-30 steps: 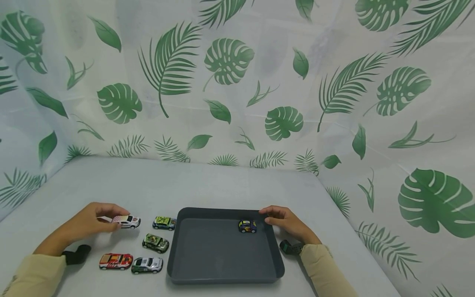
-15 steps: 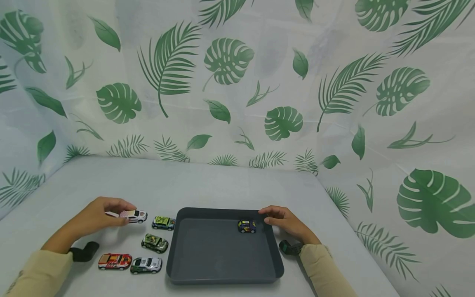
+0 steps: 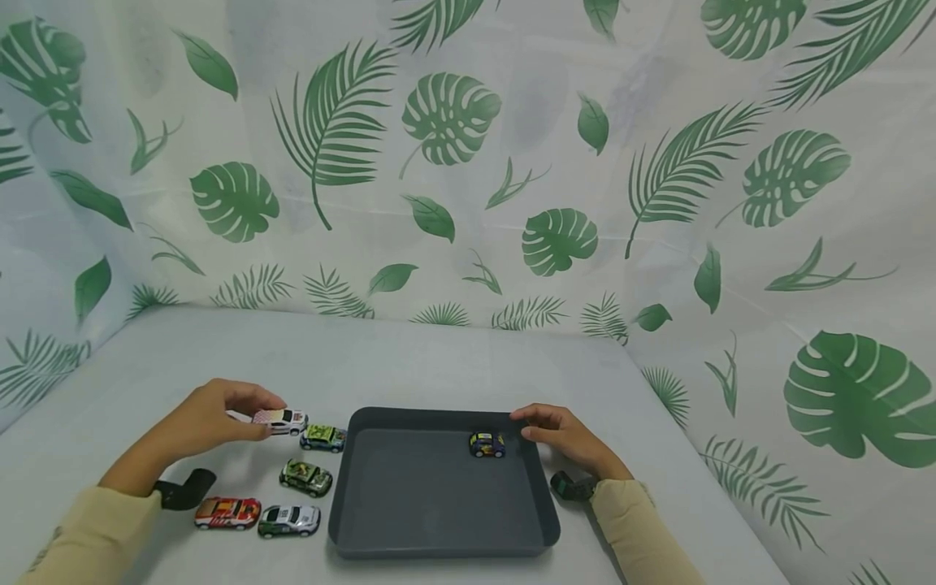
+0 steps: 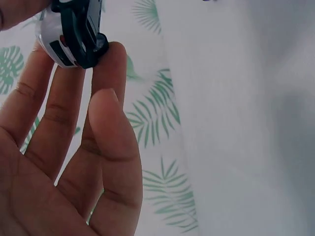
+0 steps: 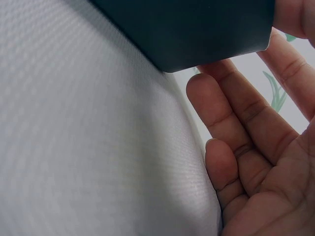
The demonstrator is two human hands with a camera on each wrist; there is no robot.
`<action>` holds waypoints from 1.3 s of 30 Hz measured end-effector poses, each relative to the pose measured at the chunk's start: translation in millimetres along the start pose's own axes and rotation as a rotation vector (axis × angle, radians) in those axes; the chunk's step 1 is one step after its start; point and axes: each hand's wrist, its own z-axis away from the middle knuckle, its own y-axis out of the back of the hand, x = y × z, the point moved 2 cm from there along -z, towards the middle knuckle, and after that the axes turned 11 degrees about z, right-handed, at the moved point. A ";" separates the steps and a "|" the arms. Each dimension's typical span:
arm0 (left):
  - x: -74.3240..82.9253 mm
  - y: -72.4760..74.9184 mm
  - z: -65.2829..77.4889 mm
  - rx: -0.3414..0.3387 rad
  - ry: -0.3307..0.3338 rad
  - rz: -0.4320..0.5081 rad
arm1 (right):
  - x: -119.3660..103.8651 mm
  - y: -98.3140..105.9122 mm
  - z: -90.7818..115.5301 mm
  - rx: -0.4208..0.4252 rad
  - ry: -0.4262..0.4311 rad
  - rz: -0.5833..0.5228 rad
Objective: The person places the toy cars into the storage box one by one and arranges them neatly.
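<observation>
My left hand (image 3: 212, 418) pinches a white toy car (image 3: 283, 421) between thumb and fingers, raised above the table. In the left wrist view the car's rear end (image 4: 74, 37) shows near the fingertips. Just right of it, a yellow-green toy car (image 3: 322, 438) stands beside the grey tray (image 3: 439, 549). At the tray's far right corner my right hand (image 3: 566, 439) grips the rim, thumb on the inner side. Close up in the right wrist view, the tray's dark outer wall (image 5: 197, 34) lies between thumb and fingers. A purple toy car (image 3: 487, 445) sits inside the tray near that corner.
Left of the tray stand a camouflage-green toy car (image 3: 305, 478), a silver-and-green toy car (image 3: 289, 521) and a red-orange toy car (image 3: 227, 513). A leaf-patterned curtain (image 3: 468, 187) hangs behind and beside the white table (image 3: 439, 366).
My left hand has carried the white toy car to the right and slightly farther back, close to the yellow-green car. The right hand and tray have stayed in place.
</observation>
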 end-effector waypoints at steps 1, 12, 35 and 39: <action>1.0 -0.4 -0.1 0.005 0.002 -0.003 | -0.1 0.1 0.0 0.000 0.000 0.002; 13.7 -7.3 -5.1 0.038 0.056 -0.008 | 0.0 0.3 -0.6 -0.001 0.003 -0.001; 40.0 -27.3 -10.5 0.029 0.013 0.006 | 1.4 -0.4 -1.8 -0.004 0.008 -0.003; 44.8 -32.8 -12.2 0.026 -0.012 0.001 | 0.6 -0.7 -1.3 -0.004 0.005 0.001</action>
